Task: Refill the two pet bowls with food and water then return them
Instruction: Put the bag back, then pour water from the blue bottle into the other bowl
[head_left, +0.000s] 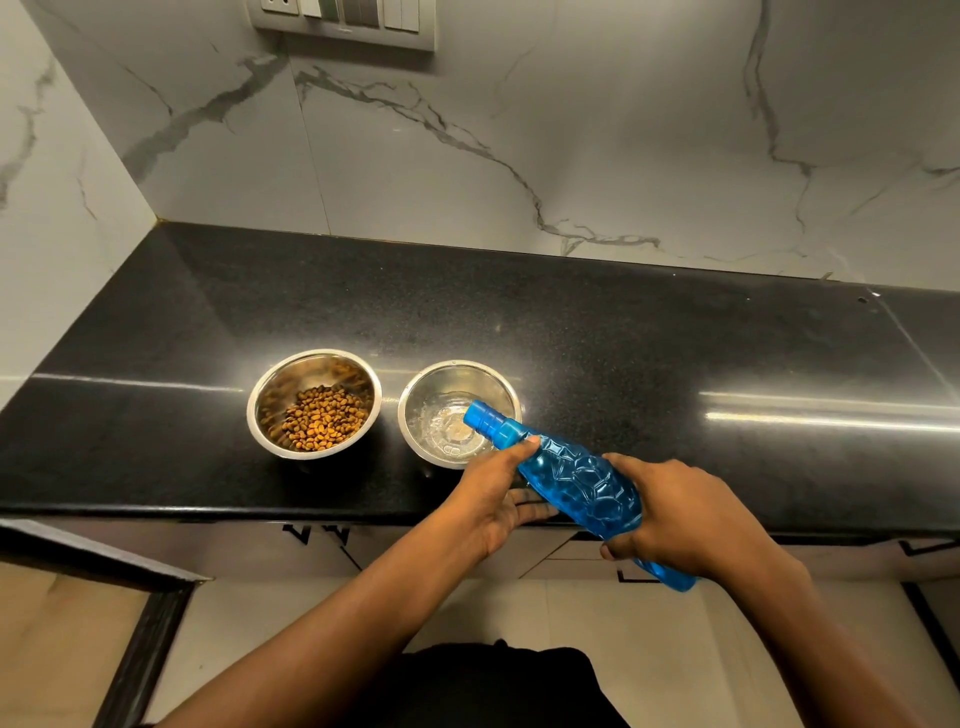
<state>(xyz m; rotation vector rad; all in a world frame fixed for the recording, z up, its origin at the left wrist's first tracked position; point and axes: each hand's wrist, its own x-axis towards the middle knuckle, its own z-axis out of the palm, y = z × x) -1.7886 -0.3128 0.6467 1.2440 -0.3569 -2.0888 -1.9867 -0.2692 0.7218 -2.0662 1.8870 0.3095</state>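
— How much of the job could be counted as done?

— The food half looked finished: brown kibble was heaped in the left round steel bowl (314, 404) on the black speckled stone tabletop (623, 353). The right round steel bowl (459, 413), just beside it, held some clear water at the bottom, though how full it was could not be judged.

— And the water step?

— It was judged to be in hand. A blue faceted plastic bottle (576, 480) was held tilted, its neck over the right bowl's rim. No stream could be made out, and whether a cap was on could not be told.

— How was it gripped?

— The right hand (680, 512) was wrapped closed around the bottle's lower body. The left hand (493, 493) lay partly open, thumb against the shoulder, fingers (530, 512) spread beneath.

— What was left?

— Probably topping up the water, then returning both bowls; that place was not shown.
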